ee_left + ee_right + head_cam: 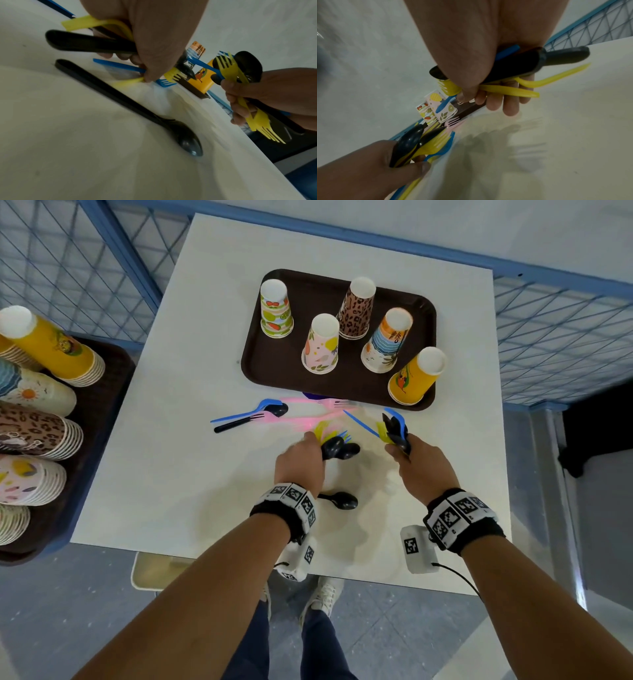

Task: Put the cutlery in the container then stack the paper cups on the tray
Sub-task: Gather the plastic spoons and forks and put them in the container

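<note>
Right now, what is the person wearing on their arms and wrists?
Both forearms are bare, without sleeves. The left hand and right hand each have a black wristband carrying white square-patterned marker tiles, with a white tagged camera box beneath; a thin black cable trails from the right one.

Five paper cups (pixel 324 344) are seen upside down and apart on the brown tray (pixel 274 378), which is taken as the landmark. Just in front of the tray, pink, blue and black cutlery (pixel 274 414) is scattered on the white table (pixel 164 440). Nearer than that, a bunch of black, yellow and blue pieces is gripped by the left hand (pixel 301 460), and another bunch by the right hand (pixel 423 467). One black spoon (pixel 340 500) lies alone, farther from the tray, beside the left wrist. Stacked cups (pixel 37 433) are seen far left of the tray.
</note>
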